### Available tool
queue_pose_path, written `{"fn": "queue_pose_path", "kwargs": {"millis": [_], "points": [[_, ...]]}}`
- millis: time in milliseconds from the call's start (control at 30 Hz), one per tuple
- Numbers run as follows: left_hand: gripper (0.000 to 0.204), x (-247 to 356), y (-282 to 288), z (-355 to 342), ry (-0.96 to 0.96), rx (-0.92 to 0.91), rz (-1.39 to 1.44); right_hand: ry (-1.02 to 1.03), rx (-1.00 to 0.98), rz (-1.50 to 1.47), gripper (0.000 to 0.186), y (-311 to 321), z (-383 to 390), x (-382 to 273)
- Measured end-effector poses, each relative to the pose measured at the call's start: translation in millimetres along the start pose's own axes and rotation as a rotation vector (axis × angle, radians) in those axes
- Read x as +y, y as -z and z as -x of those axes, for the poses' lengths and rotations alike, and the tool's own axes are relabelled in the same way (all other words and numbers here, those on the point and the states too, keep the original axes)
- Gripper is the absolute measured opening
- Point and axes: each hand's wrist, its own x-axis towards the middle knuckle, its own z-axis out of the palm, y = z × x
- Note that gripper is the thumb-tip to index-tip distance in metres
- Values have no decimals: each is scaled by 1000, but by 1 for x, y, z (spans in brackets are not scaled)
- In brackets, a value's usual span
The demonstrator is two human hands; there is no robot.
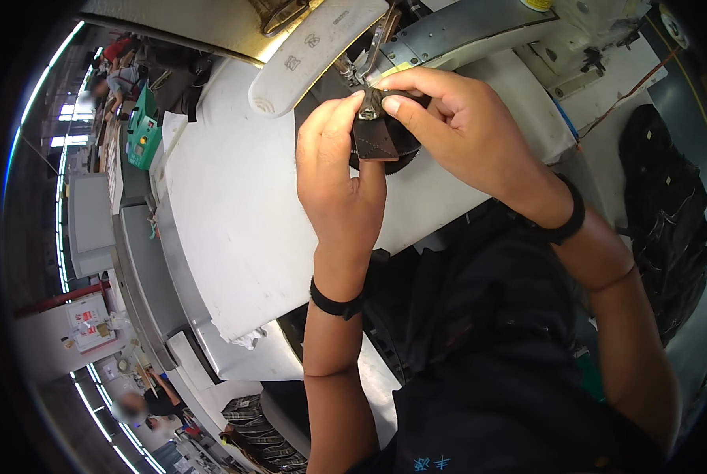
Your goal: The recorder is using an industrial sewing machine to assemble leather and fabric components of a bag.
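White and broad, one table (231, 197) is spreading beneath two bare hands, its edges bending toward the dark rim of the view. One small dark piece (369, 106) is sitting near the upper middle, between the fingertips and just below one white machine arm (318, 55); fingers are partly covering it, so its full shape is staying unclear. The right hand (480, 134) is pinching it, thumb and forefinger nearly together. The left hand (330, 150) is bending its fingers against the piece's left side, but its thumb tip is hiding behind one dark plate (376, 144), and I cannot tell whether those fingers are gripping. One toothed black disc (405, 162) is showing only partly beneath. Two black wristbands (336, 302) are circling the wrists. One dark cloth heap (665, 221) is lying far right, while blurred people (120, 75) are appearing at far left, too indistinct to count.
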Motion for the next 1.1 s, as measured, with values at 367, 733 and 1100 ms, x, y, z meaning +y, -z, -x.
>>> {"fn": "queue_pose_path", "kwargs": {"millis": [367, 733, 1100], "points": [[36, -2, -13, 7, 24, 96, 8, 202, 20, 356, 25, 13, 10, 12], [33, 2, -21, 2, 63, 170, 19, 741, 266, 836, 22, 14, -11, 12], [32, 7, -20, -1, 135, 139, 74, 615, 276, 758, 25, 19, -21, 14]]}}
